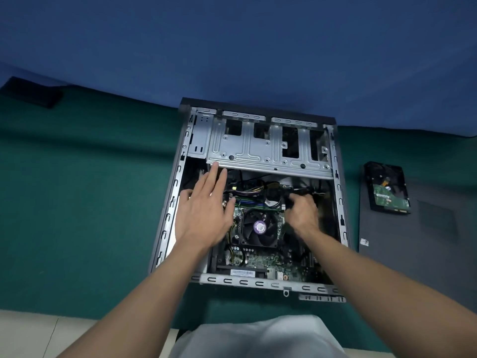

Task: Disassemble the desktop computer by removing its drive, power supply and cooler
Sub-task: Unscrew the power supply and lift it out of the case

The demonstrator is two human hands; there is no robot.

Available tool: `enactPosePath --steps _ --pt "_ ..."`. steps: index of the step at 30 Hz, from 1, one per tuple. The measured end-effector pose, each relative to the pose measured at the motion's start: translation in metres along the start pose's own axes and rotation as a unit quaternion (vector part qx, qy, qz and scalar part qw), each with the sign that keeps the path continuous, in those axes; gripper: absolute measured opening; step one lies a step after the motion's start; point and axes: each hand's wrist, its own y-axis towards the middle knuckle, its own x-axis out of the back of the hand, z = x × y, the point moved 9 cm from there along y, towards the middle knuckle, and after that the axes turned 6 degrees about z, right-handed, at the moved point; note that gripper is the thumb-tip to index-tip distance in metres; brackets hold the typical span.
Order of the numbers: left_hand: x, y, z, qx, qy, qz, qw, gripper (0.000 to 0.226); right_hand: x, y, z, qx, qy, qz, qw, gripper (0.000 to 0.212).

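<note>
The computer case (178, 177) lies open on its side on a green mat (77, 202). The left hand (204, 213) is open with straight fingers spread over the left of the inside, its fingertips at the near edge of the metal drive cage (258, 148). The right hand (303, 214) is curled round a black cable (300, 190) just beyond the cooler (259, 227), though blur hides the exact hold. The cooler sits on the board in the middle, between both hands. The drive (388, 188) lies out of the case, on a dark panel (413, 254) to the right
</note>
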Motion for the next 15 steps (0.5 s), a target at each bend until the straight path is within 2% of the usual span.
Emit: enactPosePath --steps 1,4,9,12,15 --pt "0.0 0.0 0.0 0.0 0.0 0.0 1.0 0.066 0.0 -0.002 -0.002 0.011 0.019 -0.016 1.0 0.046" --pt "-0.001 0.0 -0.001 -0.001 0.003 -0.004 1.0 0.065 -0.009 -0.004 -0.009 0.038 -0.031 -0.013 0.999 0.031" --pt "0.0 0.0 -0.001 -0.004 0.002 -0.016 1.0 0.063 -0.002 -0.005 -0.006 0.078 -0.097 -0.044 0.991 0.033" --pt "-0.001 0.0 0.0 -0.003 0.003 -0.013 1.0 0.063 0.013 0.0 -0.002 0.068 -0.119 -0.082 0.987 0.029" --pt "-0.002 0.0 0.0 -0.004 0.005 -0.012 1.0 0.064 0.008 0.012 0.004 0.052 -0.209 -0.034 0.976 0.027"
